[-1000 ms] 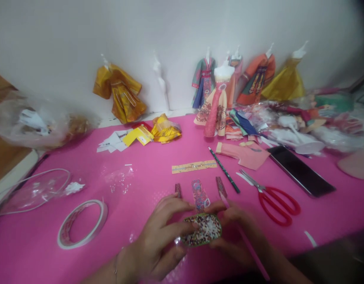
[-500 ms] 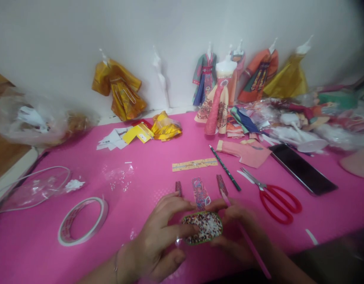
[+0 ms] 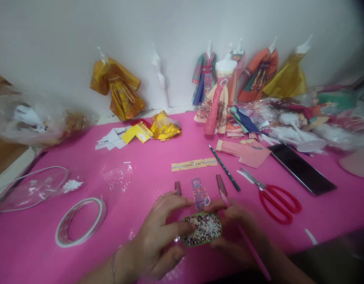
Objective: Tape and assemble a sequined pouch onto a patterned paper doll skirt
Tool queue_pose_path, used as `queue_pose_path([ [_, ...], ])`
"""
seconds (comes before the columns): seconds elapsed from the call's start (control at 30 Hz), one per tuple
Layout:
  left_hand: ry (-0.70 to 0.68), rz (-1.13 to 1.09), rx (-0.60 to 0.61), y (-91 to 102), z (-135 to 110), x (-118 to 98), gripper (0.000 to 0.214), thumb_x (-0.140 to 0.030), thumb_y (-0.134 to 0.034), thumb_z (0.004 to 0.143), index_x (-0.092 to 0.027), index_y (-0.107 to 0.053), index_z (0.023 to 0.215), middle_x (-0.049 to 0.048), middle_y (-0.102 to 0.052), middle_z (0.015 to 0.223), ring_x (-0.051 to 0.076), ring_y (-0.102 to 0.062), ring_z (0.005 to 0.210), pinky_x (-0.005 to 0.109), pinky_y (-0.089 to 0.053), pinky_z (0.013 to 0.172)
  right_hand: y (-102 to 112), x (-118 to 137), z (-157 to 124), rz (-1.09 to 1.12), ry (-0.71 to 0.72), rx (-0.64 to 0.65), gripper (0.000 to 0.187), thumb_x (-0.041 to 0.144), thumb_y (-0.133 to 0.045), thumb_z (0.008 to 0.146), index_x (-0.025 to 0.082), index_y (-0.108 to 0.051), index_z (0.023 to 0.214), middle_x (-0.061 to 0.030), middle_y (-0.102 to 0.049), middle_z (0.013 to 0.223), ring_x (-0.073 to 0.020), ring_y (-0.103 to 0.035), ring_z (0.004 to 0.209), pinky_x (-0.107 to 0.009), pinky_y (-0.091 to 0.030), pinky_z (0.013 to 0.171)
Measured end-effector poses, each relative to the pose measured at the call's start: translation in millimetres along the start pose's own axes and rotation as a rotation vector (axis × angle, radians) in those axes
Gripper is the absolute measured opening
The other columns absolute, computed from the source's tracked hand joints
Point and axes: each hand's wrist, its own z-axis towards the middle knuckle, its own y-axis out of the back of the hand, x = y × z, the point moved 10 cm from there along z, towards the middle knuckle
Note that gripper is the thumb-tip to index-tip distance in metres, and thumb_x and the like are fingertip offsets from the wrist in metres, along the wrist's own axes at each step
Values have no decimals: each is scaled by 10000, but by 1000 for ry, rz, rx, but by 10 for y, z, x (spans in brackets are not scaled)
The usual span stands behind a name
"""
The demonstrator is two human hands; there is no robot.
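Observation:
A small oval case of mixed beads [image 3: 210, 228], with a green rim, is held in my right hand [image 3: 239, 227], thumb on the near side and fingers on the far side. The same hand also keeps a thin pink stick [image 3: 251, 248], perhaps a pen, slanting through its grip. My left hand [image 3: 155, 232] has its fingers apart, and the index fingertip touches the beads at the case's left end. Just beyond the hands lie a patterned fabric strip [image 3: 199, 191] and two narrower dark red pieces, one on the left [image 3: 177, 187] and one on the right [image 3: 220, 184].
Red-handled scissors [image 3: 278, 201] and a phone [image 3: 303, 169] lie right; a tape roll [image 3: 81, 221] lies left. Farther in are a dark pencil [image 3: 225, 169], a yellow strip [image 3: 194, 165] and a pink garment piece [image 3: 244, 152]. Dressed doll forms [image 3: 118, 88] line the wall.
The view has shifted very slightly. My left index finger has moved a little left over the beads; my right hand keeps the same grip.

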Motion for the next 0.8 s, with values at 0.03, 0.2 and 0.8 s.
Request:
queue_pose_path([
  [0.03, -2, -10, -3, 4, -2, -6, 379, -415, -360, 1007, -179, -609, 1167, 130, -501, 1302, 281, -480, 1221, 489, -341, 1100, 2, -4, -5, 8, -5, -6, 255, 323, -719, 842, 261, -515, 982, -77, -681, 1094, -229, -698, 915, -330, -589, 747],
  [0.2, -7, -9, 29, -56, 28, -34, 438, -476, -352, 1003, -182, -598, 1215, 135, -474, 1350, 284, -468, 1259, 483, -304, 1133, 2, 0, -15, 23, -16, -13, 186, 336, -662, 890, 258, -524, 988, -80, -665, 1105, -229, -698, 914, -349, -594, 762],
  [0.8, 55, -25, -36, 17, -15, -3, 422, -481, -325, 1015, -196, -629, 1081, 104, -501, 1329, 260, -474, 1241, 485, -264, 1162, 16, 49, 28, 10, 10, 18, 192, 312, -683, 884, 259, -534, 992, -72, -661, 1118, -227, -688, 935, -345, -598, 744],
])
